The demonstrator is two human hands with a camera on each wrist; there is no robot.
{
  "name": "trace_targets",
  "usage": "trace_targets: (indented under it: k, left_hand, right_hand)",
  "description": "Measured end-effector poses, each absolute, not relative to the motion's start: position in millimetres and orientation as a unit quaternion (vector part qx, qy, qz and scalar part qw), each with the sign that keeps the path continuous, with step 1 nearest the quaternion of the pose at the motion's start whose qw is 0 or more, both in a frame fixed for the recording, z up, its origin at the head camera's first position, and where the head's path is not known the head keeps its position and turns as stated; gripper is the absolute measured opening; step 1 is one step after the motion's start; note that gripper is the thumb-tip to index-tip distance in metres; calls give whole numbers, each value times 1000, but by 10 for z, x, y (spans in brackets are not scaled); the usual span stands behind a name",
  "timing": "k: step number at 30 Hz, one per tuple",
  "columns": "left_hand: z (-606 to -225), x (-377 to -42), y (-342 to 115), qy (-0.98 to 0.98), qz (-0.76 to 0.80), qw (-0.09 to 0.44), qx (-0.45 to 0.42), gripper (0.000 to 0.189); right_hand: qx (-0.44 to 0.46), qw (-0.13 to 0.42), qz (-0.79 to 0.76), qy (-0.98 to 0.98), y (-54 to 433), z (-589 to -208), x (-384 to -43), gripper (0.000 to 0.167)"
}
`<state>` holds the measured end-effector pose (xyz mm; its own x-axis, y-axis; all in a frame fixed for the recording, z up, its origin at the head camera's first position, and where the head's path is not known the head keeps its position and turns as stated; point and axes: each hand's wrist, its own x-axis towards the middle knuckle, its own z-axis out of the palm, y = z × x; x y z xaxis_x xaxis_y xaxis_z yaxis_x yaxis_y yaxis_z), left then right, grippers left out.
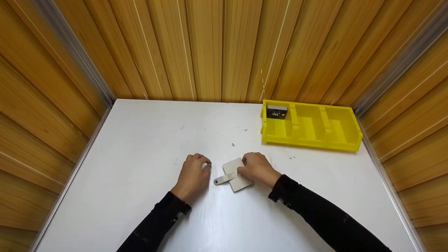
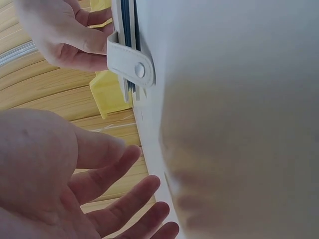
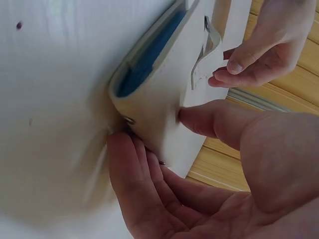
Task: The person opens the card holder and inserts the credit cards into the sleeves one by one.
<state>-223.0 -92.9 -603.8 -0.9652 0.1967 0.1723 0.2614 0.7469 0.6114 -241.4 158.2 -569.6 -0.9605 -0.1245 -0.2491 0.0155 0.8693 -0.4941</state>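
Observation:
On the white table lies a small off-white card holder (image 1: 240, 183), its strap (image 1: 224, 179) unfastened and sticking out to the left. A metal snap shows on the strap's end in the left wrist view, and blue inner sleeves (image 3: 149, 59) show between the covers in the right wrist view. My right hand (image 1: 259, 169) pinches the card holder at its right side, thumb on the upper cover and fingers at the spine edge. Left of the strap, my left hand (image 1: 193, 175) hovers close over the table with fingers loosely bent and nothing in them.
A yellow bin (image 1: 309, 142) with three compartments stands at the back right of the table. Its left compartment holds a small black box (image 1: 277, 112). Wood-patterned walls (image 1: 206, 49) enclose the table at the back and both sides. Small dark marks dot the tabletop.

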Motion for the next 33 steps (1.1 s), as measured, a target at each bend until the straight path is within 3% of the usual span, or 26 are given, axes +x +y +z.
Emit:
trace_targets:
  k: [6,17,26,33]
  left_hand:
    - [-6034,-2221,-915,-932,-340,43,-119,15]
    - [-6039,-2210,-899,-932,-343,33,-116,21]
    - [-6037,-2211,-906,-928,-342,44,-140,21]
    - [-6052,-2222,-907,-925,-348,46,-142,18]
  right_hand:
    - [-21,141,-274,951,1618,-5704,-2425,28]
    - [-14,146,-317,937,1808,-5521,-2440,26]
    - [-40,90,-312,945,1926,-5234,-2467,25]
    - [-79,-13,-266,961,1940,-5033,-2426,24]
